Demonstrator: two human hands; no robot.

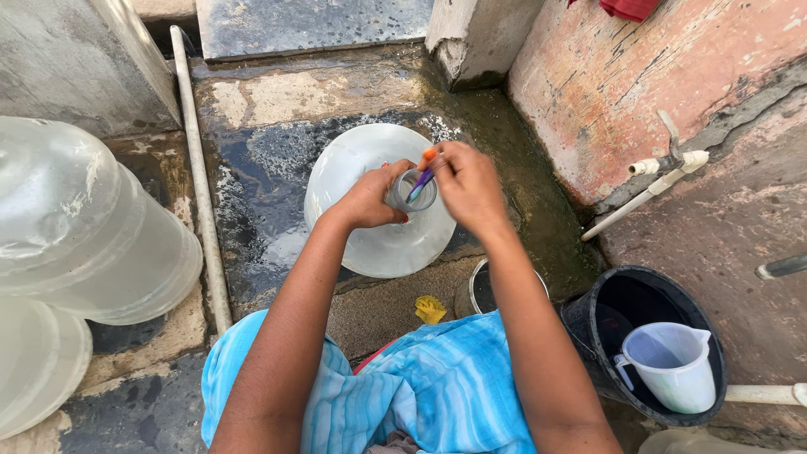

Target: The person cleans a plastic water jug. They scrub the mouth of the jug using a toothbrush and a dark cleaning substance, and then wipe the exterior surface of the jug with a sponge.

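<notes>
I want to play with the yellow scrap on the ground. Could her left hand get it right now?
Probably not right away. The left hand is wrapped around the bottle neck, so it is busy. The yellow scrap lies in the open near her knees, with nothing covering it.

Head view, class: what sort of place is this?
Probably an outdoor washing spot: wet concrete floor, a wall tap, a black bucket holding a jug, big water bottles.

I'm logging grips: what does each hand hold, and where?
Left hand grips the big clear bottle around its neck; right hand holds a purple-and-orange brush by its upper handle.
</notes>
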